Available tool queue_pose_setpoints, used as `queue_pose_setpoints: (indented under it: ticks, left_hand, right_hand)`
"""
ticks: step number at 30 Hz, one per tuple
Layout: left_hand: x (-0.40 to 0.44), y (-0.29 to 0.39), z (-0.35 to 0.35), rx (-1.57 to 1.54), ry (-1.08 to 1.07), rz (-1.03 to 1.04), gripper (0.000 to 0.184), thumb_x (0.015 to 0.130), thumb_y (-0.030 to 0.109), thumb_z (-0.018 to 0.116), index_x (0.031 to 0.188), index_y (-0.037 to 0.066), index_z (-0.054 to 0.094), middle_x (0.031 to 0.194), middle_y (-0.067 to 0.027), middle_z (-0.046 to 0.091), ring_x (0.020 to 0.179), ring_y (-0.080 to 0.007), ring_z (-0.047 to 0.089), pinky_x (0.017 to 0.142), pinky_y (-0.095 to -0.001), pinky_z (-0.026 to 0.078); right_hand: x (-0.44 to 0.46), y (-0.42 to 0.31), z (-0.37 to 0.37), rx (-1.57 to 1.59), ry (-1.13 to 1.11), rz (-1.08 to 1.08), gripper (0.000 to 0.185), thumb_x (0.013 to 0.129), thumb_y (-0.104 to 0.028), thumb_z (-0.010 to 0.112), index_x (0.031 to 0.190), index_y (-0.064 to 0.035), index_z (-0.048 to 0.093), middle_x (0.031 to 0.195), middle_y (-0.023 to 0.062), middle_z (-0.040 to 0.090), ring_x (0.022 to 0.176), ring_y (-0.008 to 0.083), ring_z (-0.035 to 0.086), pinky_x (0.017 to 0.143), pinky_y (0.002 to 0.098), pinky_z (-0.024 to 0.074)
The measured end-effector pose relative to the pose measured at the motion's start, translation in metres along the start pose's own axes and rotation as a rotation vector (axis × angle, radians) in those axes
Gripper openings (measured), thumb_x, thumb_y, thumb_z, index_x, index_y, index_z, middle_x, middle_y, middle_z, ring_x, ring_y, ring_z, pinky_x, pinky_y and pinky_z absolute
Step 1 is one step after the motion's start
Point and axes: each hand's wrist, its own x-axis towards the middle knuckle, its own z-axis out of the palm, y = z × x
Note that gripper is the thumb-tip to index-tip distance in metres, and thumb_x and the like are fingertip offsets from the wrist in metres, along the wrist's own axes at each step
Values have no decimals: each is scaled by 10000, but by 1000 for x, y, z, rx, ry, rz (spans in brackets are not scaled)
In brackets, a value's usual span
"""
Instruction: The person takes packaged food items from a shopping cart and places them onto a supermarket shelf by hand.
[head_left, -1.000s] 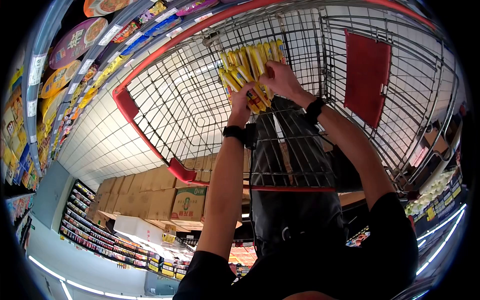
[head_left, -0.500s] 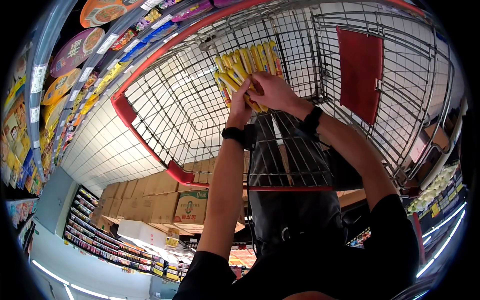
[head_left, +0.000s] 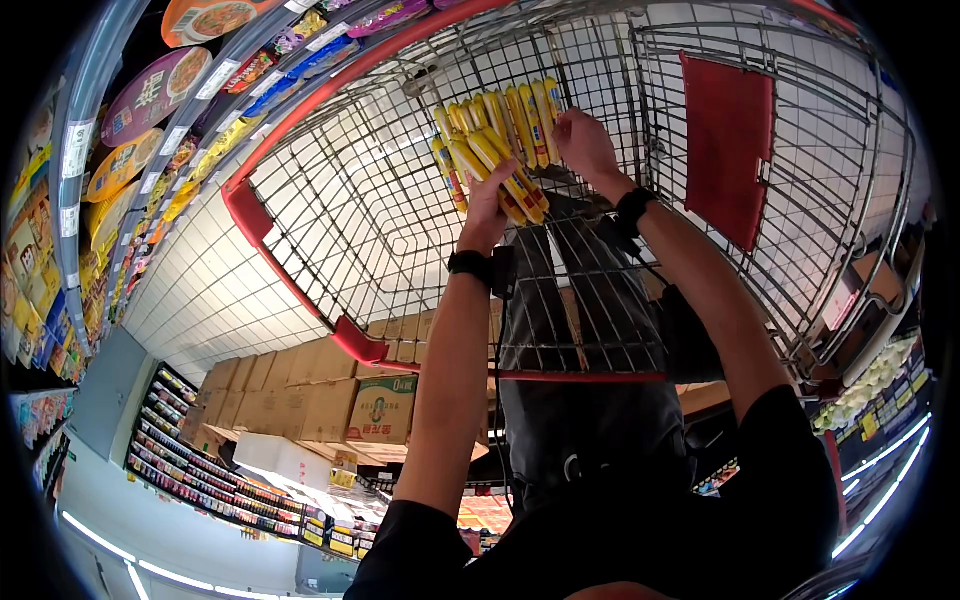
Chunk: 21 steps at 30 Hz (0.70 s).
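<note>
My left hand (head_left: 486,208) is wrapped around the lower part of some yellow-wrapped sausages (head_left: 490,152), which lie slanted inside the shopping cart (head_left: 400,180). Behind them, several more of the same sausages (head_left: 525,115) are lined up side by side against the wire mesh. At the right end of that row is my right hand (head_left: 588,148), close beside the last sausage. Its fingers are curled in, and whatever may be inside them is hidden. Both wrists wear black bands.
Shelves with bowl noodles (head_left: 157,95) and bagged snacks run along the left. A red panel (head_left: 728,150) hangs at the cart's right side. Stacked cardboard boxes (head_left: 290,400) stand beyond the cart's red handle bar (head_left: 580,377).
My right hand has left the sausages by my left hand and moved right to the row's end, its fingers curled. The left hand keeps its hold in about the same place.
</note>
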Motion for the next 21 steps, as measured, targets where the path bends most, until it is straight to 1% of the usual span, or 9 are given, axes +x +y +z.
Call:
queue_pose_setpoints:
  ticks: [3, 4, 6, 8, 10, 14, 17, 20, 21]
  left_hand:
    - [-5, 1, 0, -25, 4, -35, 513, 840, 200, 741, 1273, 82, 494, 1101, -49, 575, 1001, -218, 595, 855, -421, 531]
    - [-5, 1, -1, -23, -9, -41, 515, 841, 205, 739, 1276, 87, 489, 1100, -46, 571, 1006, -218, 591, 852, -424, 533]
    - [-3, -1, -4, -22, -19, -47, 517, 843, 209, 737, 1278, 92, 484, 1099, -42, 567, 1010, -218, 587, 849, -428, 535]
    - [-1, -4, -7, 58, -37, -18, 579, 866, 333, 720, 1319, 62, 483, 1157, -79, 559, 1022, -242, 585, 869, -448, 545]
    - [-2, -2, -5, 65, -30, -14, 588, 862, 341, 722, 1320, 61, 482, 1158, -81, 555, 1036, -242, 577, 871, -450, 544]
    - [-3, 1, -3, 71, -15, -17, 610, 853, 347, 731, 1326, 57, 477, 1171, -83, 548, 1068, -240, 557, 877, -453, 539]
    - [-1, -1, -4, 71, -17, -4, 604, 850, 338, 734, 1322, 61, 480, 1163, -85, 546, 1049, -244, 563, 862, -458, 546]
    - [1, -4, -6, 69, -17, -16, 595, 848, 326, 735, 1319, 68, 480, 1149, -82, 544, 1031, -242, 569, 844, -459, 556]
    - [0, -2, -5, 71, -16, -16, 595, 848, 326, 735, 1319, 68, 480, 1149, -82, 544, 1031, -242, 569, 844, -459, 556]
  right_hand:
    - [11, 14, 12, -132, 36, 36, 254, 927, -242, 587, 908, 12, 580, 828, 221, 658, 776, 395, 651, 668, 473, 519]
    - [11, 18, 15, -117, 25, 28, 296, 937, -273, 577, 907, 21, 564, 852, 240, 644, 786, 407, 639, 664, 497, 508]
    - [12, 24, 19, -114, 6, 38, 290, 935, -271, 584, 918, 17, 561, 859, 237, 644, 792, 406, 640, 664, 497, 509]
    - [12, 28, 21, -112, -11, 48, 285, 933, -269, 591, 930, 14, 558, 867, 234, 644, 799, 405, 640, 664, 497, 510]
    - [12, 33, 26, -93, 50, -20, 284, 922, -264, 618, 938, 11, 549, 850, 223, 639, 776, 402, 640, 652, 492, 511]
    - [9, 32, 25, -79, 68, -31, 291, 905, -257, 649, 914, 15, 544, 834, 216, 634, 748, 396, 639, 639, 481, 514]
    - [11, 27, 18, -64, -18, -11, 306, 903, -245, 647, 958, 33, 533, 897, 238, 618, 809, 413, 640, 655, 496, 552]
    - [13, 24, 16, -89, -62, 10, 298, 883, -236, 662, 946, 28, 538, 893, 223, 619, 792, 393, 645, 653, 486, 557]
    - [12, 21, 16, -68, -41, 10, 303, 866, -240, 677, 938, 22, 544, 875, 200, 624, 784, 374, 648, 656, 469, 556]
